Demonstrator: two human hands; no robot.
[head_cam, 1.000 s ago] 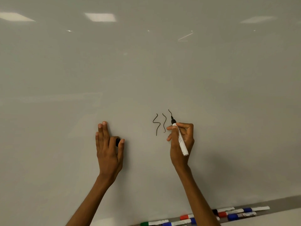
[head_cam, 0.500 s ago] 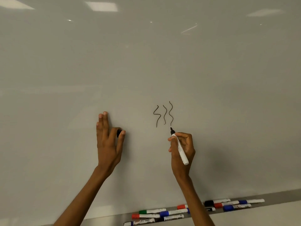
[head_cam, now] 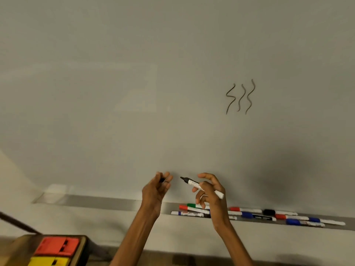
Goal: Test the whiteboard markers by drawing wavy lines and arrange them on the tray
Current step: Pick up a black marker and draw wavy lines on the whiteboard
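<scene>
My right hand (head_cam: 209, 192) grips an uncapped black marker (head_cam: 194, 183) with a white barrel, its tip pointing left toward my left hand (head_cam: 156, 189). The left hand pinches the black cap (head_cam: 162, 180) between its fingertips, a short gap from the marker's tip. Both hands hover in front of the whiteboard (head_cam: 134, 93), just above the marker tray (head_cam: 107, 201). Three black wavy lines (head_cam: 241, 96) stand on the board up and to the right. Several capped markers (head_cam: 272, 215) in red, green, blue and black lie along the tray behind and right of my right hand.
A wooden surface (head_cam: 17, 246) at the lower left carries a red block (head_cam: 57, 245) and a yellow block (head_cam: 48, 261). A dark bar (head_cam: 17, 222) slants above it. The wall runs below the tray.
Both hands have come off the board and dropped to tray height, close together. The marker has turned tip-left toward the cap. The view has swung down and left.
</scene>
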